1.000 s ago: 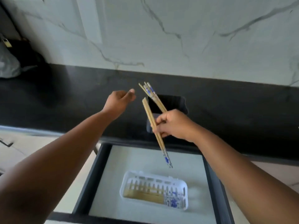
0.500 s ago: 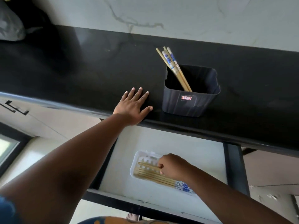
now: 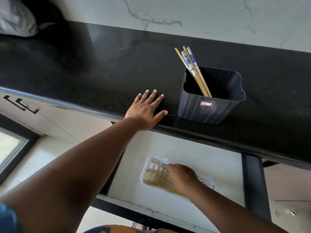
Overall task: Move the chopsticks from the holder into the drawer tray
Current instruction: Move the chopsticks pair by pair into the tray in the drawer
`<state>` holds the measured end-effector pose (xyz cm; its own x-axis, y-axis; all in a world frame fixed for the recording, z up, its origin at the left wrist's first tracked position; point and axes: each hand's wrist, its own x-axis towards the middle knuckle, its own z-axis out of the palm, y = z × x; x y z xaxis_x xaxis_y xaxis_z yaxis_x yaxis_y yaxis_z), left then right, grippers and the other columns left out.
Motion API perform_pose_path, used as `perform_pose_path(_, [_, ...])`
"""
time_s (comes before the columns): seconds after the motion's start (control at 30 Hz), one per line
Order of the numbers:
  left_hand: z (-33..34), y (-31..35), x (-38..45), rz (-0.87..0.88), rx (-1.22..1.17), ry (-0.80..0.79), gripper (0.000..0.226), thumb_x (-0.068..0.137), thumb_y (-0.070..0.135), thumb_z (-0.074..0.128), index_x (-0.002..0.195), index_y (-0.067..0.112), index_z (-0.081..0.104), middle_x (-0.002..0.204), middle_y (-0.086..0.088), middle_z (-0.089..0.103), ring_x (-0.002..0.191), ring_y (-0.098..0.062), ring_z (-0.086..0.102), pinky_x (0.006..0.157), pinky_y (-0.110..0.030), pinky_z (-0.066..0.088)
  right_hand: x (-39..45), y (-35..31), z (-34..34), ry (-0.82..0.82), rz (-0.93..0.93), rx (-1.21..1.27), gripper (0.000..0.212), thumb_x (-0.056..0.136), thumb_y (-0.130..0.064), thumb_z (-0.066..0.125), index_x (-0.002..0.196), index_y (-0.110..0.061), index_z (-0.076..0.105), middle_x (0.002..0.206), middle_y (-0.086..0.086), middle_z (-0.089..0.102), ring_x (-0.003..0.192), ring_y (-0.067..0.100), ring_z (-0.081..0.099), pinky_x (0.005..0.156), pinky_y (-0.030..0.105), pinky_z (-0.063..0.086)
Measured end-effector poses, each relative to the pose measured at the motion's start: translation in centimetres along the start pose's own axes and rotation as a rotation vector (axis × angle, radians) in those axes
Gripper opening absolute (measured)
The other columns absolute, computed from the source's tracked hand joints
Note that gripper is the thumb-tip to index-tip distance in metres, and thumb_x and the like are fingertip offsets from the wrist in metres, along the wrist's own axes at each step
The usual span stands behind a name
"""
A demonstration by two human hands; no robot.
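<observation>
A dark blue square holder [image 3: 210, 108] stands on the black counter, with several bamboo chopsticks [image 3: 191, 64] with blue-patterned tops leaning in its left corner. Below it, a white slotted tray [image 3: 146, 167] lies in the open drawer [image 3: 185, 152] and holds several chopsticks [image 3: 156, 180] lying flat. My right hand [image 3: 182, 178] is down in the tray on top of those chopsticks. Its fingers bend downward, and the back of the hand hides any grip. My left hand [image 3: 146, 111] rests flat with fingers spread on the counter's front edge, left of the holder.
The black counter [image 3: 101, 64] runs across the view below a marble wall. A grey bag [image 3: 16, 19] sits at its far left. The drawer's dark right rail [image 3: 254, 182] and front edge [image 3: 134, 211] frame the tray. Cabinet fronts with handles [image 3: 21, 105] are at the left.
My right hand carried chopsticks from above the holder down into the tray and now lies lower over them. My left hand dropped from mid-air onto the counter edge and stays there.
</observation>
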<state>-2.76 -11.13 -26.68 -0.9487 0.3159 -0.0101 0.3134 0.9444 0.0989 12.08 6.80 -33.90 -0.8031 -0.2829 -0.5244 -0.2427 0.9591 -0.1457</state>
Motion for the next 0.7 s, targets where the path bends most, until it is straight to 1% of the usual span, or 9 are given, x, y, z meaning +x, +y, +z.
perform_pose_path(0.1, [0.0, 0.0, 0.0, 0.004, 0.004, 0.003, 0.076, 0.090, 0.071, 0.011, 0.155, 0.032, 0.006, 0.164, -0.001, 0.002, 0.150, -0.023, -0.003, 0.121, -0.041, -0.002, -0.9, -0.2, -1.0, -0.046, 0.063, 0.033, 0.021, 0.092, -0.011, 0.055, 0.111, -0.013, 0.063, 0.109, 0.007, 0.069, 0.100, 0.028, 0.067, 0.077, 0.031, 0.051])
perform_pose_path(0.2, [0.0, 0.0, 0.0, 0.010, 0.004, -0.006, 0.076, 0.090, 0.071, 0.011, 0.155, 0.032, 0.005, 0.164, -0.001, 0.001, 0.150, -0.024, -0.004, 0.121, -0.041, -0.002, -2.1, -0.6, -5.4, -0.140, 0.047, 0.150, 0.025, 0.086, -0.023, 0.065, 0.107, -0.010, 0.067, 0.103, 0.009, 0.072, 0.094, 0.028, 0.068, 0.076, 0.029, 0.049])
perform_pose_path(0.23, [0.0, 0.1, 0.0, 0.011, 0.002, -0.007, 0.075, 0.090, 0.071, 0.011, 0.155, 0.032, 0.005, 0.164, -0.001, 0.001, 0.150, -0.024, -0.004, 0.121, -0.041, -0.002, -2.5, -0.8, -7.7, -0.179, 0.014, 0.208, 0.025, 0.084, -0.026, 0.068, 0.104, -0.012, 0.069, 0.100, 0.008, 0.073, 0.088, 0.025, 0.068, 0.075, 0.028, 0.052])
perform_pose_path(0.3, [-0.2, 0.1, 0.1, 0.010, 0.002, -0.008, 0.075, 0.091, 0.070, 0.012, 0.155, 0.031, 0.004, 0.164, -0.002, 0.001, 0.150, -0.024, -0.004, 0.121, -0.041, -0.002, -3.7, -1.1, -13.2, -0.173, -0.046, 0.405, 0.013, 0.082, -0.027, 0.070, 0.091, -0.018, 0.074, 0.085, 0.002, 0.074, 0.069, 0.015, 0.066, 0.062, 0.025, 0.052])
perform_pose_path(0.37, [-0.3, 0.1, 0.1, 0.016, 0.011, -0.018, 0.078, 0.089, 0.069, 0.009, 0.155, 0.029, 0.003, 0.164, -0.002, 0.001, 0.150, -0.024, -0.004, 0.121, -0.042, -0.002, -5.2, -1.1, -18.9, -0.054, -0.091, 0.659, 0.006, 0.082, -0.025, 0.071, 0.079, -0.020, 0.075, 0.077, 0.003, 0.075, 0.063, 0.011, 0.065, 0.058, 0.026, 0.053])
perform_pose_path(0.47, [-0.4, 0.2, 0.1, 0.020, 0.024, -0.030, 0.079, 0.089, 0.068, 0.008, 0.155, 0.026, 0.001, 0.164, -0.003, -0.002, 0.149, -0.025, -0.008, 0.121, -0.042, -0.002, -7.0, 0.4, -26.0, 0.245, -0.145, 0.941, 0.015, 0.081, -0.013, 0.072, 0.069, -0.022, 0.075, 0.074, -0.001, 0.076, 0.058, 0.007, 0.066, 0.054, 0.021, 0.056])
perform_pose_path(0.53, [-0.3, 0.2, 0.2, 0.015, 0.038, -0.022, 0.078, 0.091, 0.068, 0.010, 0.155, 0.024, 0.001, 0.164, -0.004, -0.002, 0.149, -0.026, -0.009, 0.120, -0.043, -0.003, -6.9, 2.0, -29.0, 0.461, -0.123, 0.984, 0.013, 0.082, -0.013, 0.072, 0.071, -0.021, 0.074, 0.071, -0.002, 0.076, 0.056, 0.006, 0.066, 0.053, 0.020, 0.057])
perform_pose_path(0.6, [-0.2, 0.2, 0.3, 0.027, 0.073, -0.009, 0.079, 0.092, 0.067, 0.011, 0.155, 0.020, 0.001, 0.164, -0.006, -0.001, 0.149, -0.026, -0.009, 0.120, -0.042, -0.005, -5.4, 3.6, -30.1, 0.599, -0.045, 0.969, 0.013, 0.082, -0.009, 0.069, 0.074, -0.018, 0.073, 0.070, 0.002, 0.075, 0.055, 0.009, 0.065, 0.055, 0.024, 0.059])
perform_pose_path(0.7, [0.0, -0.1, 0.6, 0.060, 0.105, 0.007, 0.081, 0.092, 0.068, 0.010, 0.155, 0.018, 0.002, 0.164, -0.007, -0.001, 0.149, -0.025, -0.008, 0.119, -0.041, -0.008, -1.8, 5.5, -29.2, 0.623, 0.117, 0.858, 0.011, 0.082, -0.009, 0.069, 0.087, -0.018, 0.071, 0.083, 0.007, 0.072, 0.065, 0.017, 0.064, 0.067, 0.035, 0.059])
